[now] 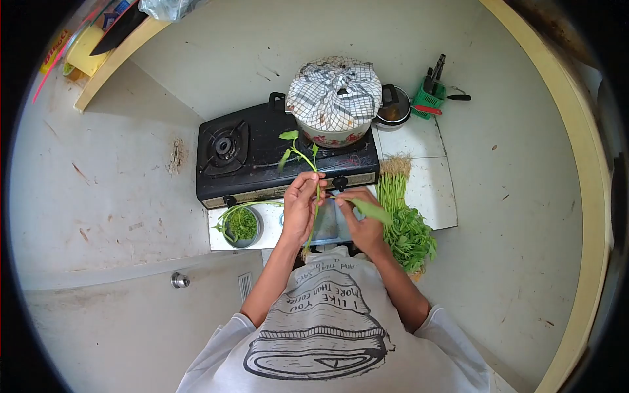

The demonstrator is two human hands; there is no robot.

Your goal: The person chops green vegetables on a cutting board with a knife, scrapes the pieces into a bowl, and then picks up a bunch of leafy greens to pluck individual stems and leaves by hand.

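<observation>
Between the fingers of my left hand (301,204) is a green stem (303,155) with a few leaves at its top; its lower end hangs below the hand. Close on its right, my right hand (362,216) is closed on a long green leaf (371,210), which is slightly blurred. A bundle of leafy greens (407,237) with roots at its far end lies on the white tiles to the right. On the left, a round bowl (254,240) holds small green pieces, with a stem lying over its rim. Beneath my hands is a partly hidden bluish tray or board (325,226).
Behind my hands stands a black two-burner stove (262,171). A large pot (333,135) wrapped in a checked cloth (335,92) sits on its right burner. Farther right are a small lidded pan (393,107) and a green basket (429,99) with utensils. A shelf (121,56) juts in upper left.
</observation>
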